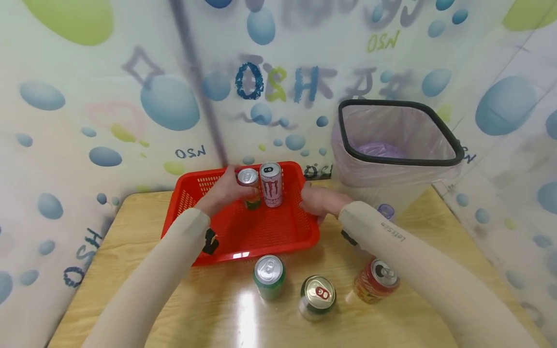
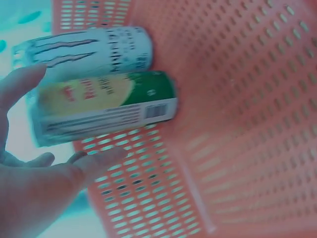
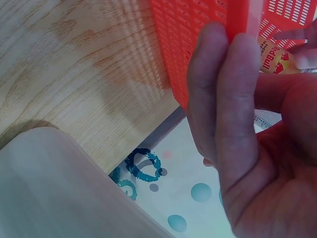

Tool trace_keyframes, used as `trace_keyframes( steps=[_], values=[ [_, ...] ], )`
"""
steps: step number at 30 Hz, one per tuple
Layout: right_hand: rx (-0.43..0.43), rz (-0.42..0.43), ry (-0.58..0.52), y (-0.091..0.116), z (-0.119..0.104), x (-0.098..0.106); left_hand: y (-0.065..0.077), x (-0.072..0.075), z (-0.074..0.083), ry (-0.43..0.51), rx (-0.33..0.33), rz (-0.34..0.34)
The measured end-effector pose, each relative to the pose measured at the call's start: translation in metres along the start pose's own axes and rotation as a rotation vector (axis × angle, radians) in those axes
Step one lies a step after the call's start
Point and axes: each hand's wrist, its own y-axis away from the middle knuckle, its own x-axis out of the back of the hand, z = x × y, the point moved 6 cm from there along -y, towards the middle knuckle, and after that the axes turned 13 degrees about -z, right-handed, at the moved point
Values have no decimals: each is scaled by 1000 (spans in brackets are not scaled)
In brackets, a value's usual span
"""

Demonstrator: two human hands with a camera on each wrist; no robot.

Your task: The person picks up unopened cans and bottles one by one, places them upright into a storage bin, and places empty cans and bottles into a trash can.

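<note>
A red plastic basket (image 1: 265,237) sits on the table with two cans standing in it against its back wall. One is a Red Bull can (image 1: 248,178), its yellow and green side visible in the left wrist view. Beside it stands a taller white-and-pink Monster can (image 1: 271,189). My left hand (image 2: 42,186) is spread around the Red Bull can, thumb and fingers apart, with a gap between the lower finger and the can. At the basket's right side, my right hand (image 3: 247,119) grips the rim, its fingers along the outside wall.
In front of the basket stand a green can (image 1: 269,278), a dark can with a gold top (image 1: 317,297) and a red can (image 1: 374,282). A lined bin (image 1: 398,166) stands at the back right. A purple bottle cap (image 1: 386,211) shows beside my right forearm.
</note>
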Motion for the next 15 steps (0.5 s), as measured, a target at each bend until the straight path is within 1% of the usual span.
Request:
trace_keyframes(
  steps=[2,4,7,8,10,12,15],
  values=[
    [-3,-3,-4,0,1,0,7,4,8,-35,-23,6],
    [-7,-7,-10,0,2,0,15,9,19,-83,-74,48],
    [-8,-9,-24,0,3,1,28,15,38,-134,-189,154],
    [-9,-9,-26,0,3,1,32,16,44,-137,-237,187],
    [-4,-7,-4,0,2,1,41,16,57,-126,-321,230],
    [0,-9,37,-1,0,1,48,12,67,-101,-385,246],
    [8,-11,69,-2,-2,0,58,7,77,-86,-430,243]
  ],
)
